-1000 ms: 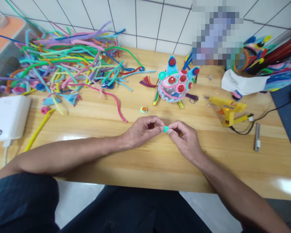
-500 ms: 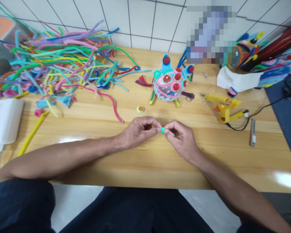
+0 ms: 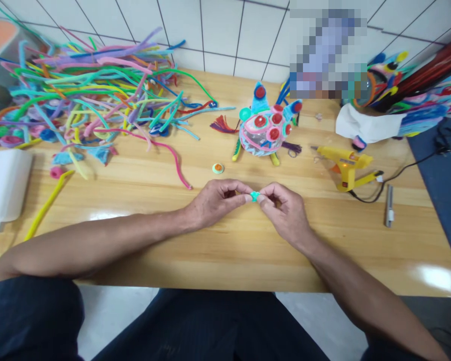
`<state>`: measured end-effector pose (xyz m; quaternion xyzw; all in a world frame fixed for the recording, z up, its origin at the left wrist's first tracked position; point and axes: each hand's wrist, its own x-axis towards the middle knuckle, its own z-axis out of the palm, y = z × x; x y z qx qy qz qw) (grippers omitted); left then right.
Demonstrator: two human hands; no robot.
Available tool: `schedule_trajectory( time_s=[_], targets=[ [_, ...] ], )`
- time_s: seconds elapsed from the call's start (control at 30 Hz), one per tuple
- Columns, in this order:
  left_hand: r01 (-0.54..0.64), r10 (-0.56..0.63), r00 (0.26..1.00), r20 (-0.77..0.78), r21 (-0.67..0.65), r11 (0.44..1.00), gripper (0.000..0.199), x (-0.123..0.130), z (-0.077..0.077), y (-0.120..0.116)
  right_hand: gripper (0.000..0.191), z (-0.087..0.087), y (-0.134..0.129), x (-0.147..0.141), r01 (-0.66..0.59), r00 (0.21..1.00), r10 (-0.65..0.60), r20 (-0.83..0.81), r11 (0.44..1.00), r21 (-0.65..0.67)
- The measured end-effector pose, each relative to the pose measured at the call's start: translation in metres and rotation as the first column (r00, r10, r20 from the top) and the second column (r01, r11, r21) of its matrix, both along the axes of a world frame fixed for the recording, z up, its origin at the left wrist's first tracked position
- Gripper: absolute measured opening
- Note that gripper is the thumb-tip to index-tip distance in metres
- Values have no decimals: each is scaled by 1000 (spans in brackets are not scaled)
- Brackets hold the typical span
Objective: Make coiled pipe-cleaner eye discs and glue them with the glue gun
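A small green pipe-cleaner piece [image 3: 254, 196] is pinched between both hands above the table's middle. My left hand [image 3: 220, 200] grips its left end with thumb and forefinger. On the other side, my right hand [image 3: 283, 208] pinches the right end, its other fingers curled. The piece looks like a little coil, though the fingertips hide its ends. Just behind the hands stands a colourful fuzzy animal-like figure [image 3: 263, 133] with blue ears and red discs. A small round disc [image 3: 218, 168], orange in the centre with a pale green rim, lies behind my left hand.
Many coloured pipe cleaners [image 3: 108, 90] are heaped at the back left, beside a white power adapter [image 3: 5, 185]. To the right are a yellow hot glue gun [image 3: 348, 165] with a cord and a slim grey cutter [image 3: 389, 205]. White tissue [image 3: 368, 124] lies at the back right.
More of the green piece shows between my fingertips. Both hands have shifted slightly right and a little away from me in the picture.
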<state>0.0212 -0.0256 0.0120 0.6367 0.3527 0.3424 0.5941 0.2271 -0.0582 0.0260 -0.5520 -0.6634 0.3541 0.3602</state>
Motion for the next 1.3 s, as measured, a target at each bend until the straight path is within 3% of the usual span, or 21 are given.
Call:
schedule_trajectory(
  time_s=[0.13,0.23,0.33,0.43,0.53,0.7,0.9,1.07,1.3],
  targets=[
    [-41,45,998,-39,93,995,28,0,-3,-1,13,-1,5,5,27,999,-27,24,1000,0],
    [-74,110,989,-102,307,949,23,-2,-3,-2,16,-4,10,12,54,995,-54,88,999,4],
    [-6,121,980,-157,587,809,18,-5,-4,-3,15,-8,14,19,68,976,-72,206,997,26],
    [198,99,935,-342,730,655,23,-5,-5,-5,12,-9,17,21,58,945,-64,321,998,29],
    [378,142,819,-556,710,594,30,-2,-7,-9,9,-8,17,19,61,910,-70,408,997,36],
    [473,216,701,-680,669,573,39,1,-9,-14,11,-5,19,13,64,862,-81,501,997,50],
    [508,278,649,-708,676,534,40,2,-8,-15,4,-8,17,11,76,846,-128,518,990,121],
    [524,302,626,-719,675,520,39,3,-7,-16,5,-12,12,15,-60,857,-79,509,966,252],
    [507,358,643,-678,726,464,35,3,-9,-17,14,-14,7,16,-194,791,-97,604,897,398]
  ],
)
